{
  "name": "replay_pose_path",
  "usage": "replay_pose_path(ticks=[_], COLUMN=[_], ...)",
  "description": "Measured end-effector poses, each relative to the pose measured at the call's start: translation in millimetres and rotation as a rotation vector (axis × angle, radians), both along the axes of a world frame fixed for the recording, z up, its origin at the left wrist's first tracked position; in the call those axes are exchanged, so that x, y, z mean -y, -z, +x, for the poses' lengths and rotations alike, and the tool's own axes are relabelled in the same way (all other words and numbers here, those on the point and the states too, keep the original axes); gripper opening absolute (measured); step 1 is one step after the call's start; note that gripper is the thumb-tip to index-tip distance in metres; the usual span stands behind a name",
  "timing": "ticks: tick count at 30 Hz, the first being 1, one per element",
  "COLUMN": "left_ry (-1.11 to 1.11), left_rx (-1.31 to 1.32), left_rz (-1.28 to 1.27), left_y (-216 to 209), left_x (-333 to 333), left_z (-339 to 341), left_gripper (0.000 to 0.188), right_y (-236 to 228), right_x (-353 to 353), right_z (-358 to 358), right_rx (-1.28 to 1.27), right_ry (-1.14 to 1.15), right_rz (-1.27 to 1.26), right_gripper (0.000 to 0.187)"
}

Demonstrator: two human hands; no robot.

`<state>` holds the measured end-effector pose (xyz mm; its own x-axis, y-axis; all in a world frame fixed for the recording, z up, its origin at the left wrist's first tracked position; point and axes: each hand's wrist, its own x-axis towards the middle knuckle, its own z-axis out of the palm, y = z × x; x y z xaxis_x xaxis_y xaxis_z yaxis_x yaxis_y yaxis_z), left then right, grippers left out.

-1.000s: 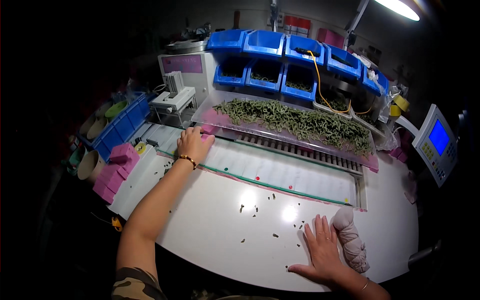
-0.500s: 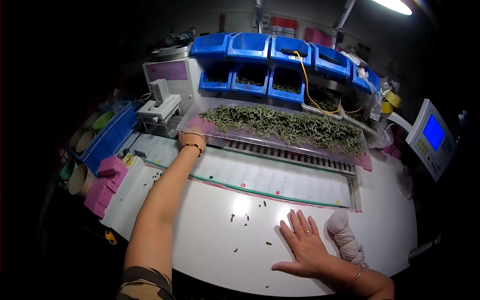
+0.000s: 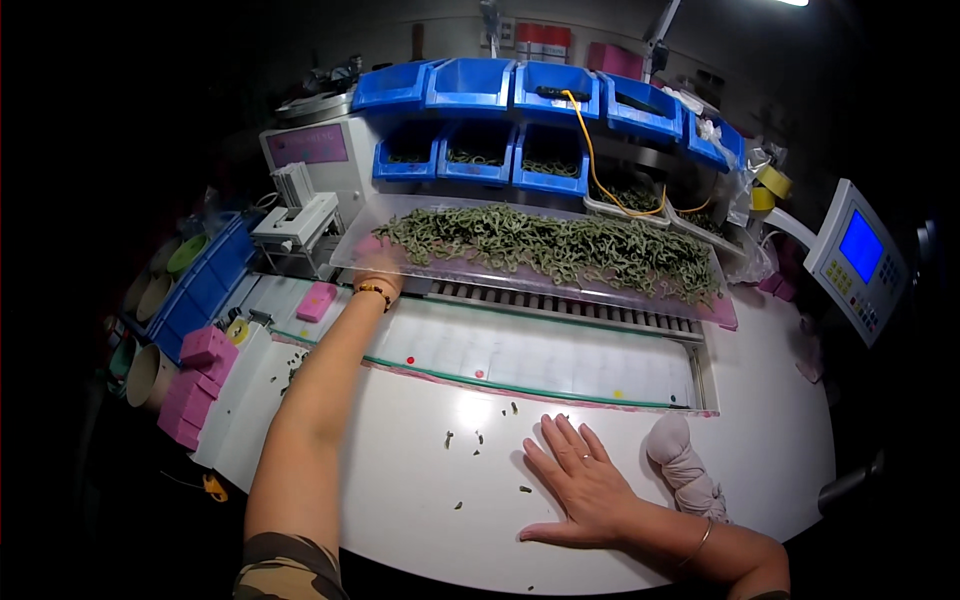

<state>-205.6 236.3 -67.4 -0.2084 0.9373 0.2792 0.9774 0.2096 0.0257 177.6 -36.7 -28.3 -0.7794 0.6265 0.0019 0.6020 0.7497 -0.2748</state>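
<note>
Clear plastic is forming the walls of a long tray (image 3: 358, 222), in which a heap of curled green pieces (image 3: 550, 240) is spreading from near the left end to the right end. The left hand (image 3: 384, 272) is lying at the tray's front edge, close to its left corner; the fingers are blurring there, and whether they are pinching or merely touching something cannot be told. A beaded bracelet (image 3: 373, 290) is circling its wrist. To the left of this hand, a small pink block (image 3: 317, 301) is lying on a white belt (image 3: 520, 352), toward the belt's left end. The right hand (image 3: 585, 500) is resting palm down on the white worktop (image 3: 410, 500), near its front edge, thumb standing wide and fingers slightly spread. A pale cloth bundle (image 3: 685, 470) is lying near it, toward the worktop's right edge. Green crumbs (image 3: 525, 489) are dotting the surface between the forearms. Blue bins (image 3: 470, 85) are standing in two rows behind the tray.
</note>
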Motion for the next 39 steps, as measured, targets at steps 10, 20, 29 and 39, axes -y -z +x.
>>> replay_pose_path(ticks=[10,20,29,39], left_ry=[-0.036,-0.111,0.112,1.021], left_rx=[0.075,0.311,0.276,0.418], left_rz=[0.129,0.195,0.069,0.224], left_y=[19.3,6.4,-17.9,-63.6], left_x=[-31.8,-5.0,122.1,345.3], left_z=[-35.7,-6.7,31.3,119.8], left_gripper=[0.046,0.040,0.055,0.061], right_y=[8.3,14.7,25.3,59.9], right_x=[-18.2,-46.6,-55.3,-81.3], right_z=[-33.3,-64.9,-122.9,-151.6], right_rx=[0.007,-0.145,-0.279,-1.066], right_ry=[0.143,-0.010,-0.254,0.104], right_rz=[0.104,0.111,0.136,-0.772], right_gripper=[0.099,0.088,0.079,0.049])
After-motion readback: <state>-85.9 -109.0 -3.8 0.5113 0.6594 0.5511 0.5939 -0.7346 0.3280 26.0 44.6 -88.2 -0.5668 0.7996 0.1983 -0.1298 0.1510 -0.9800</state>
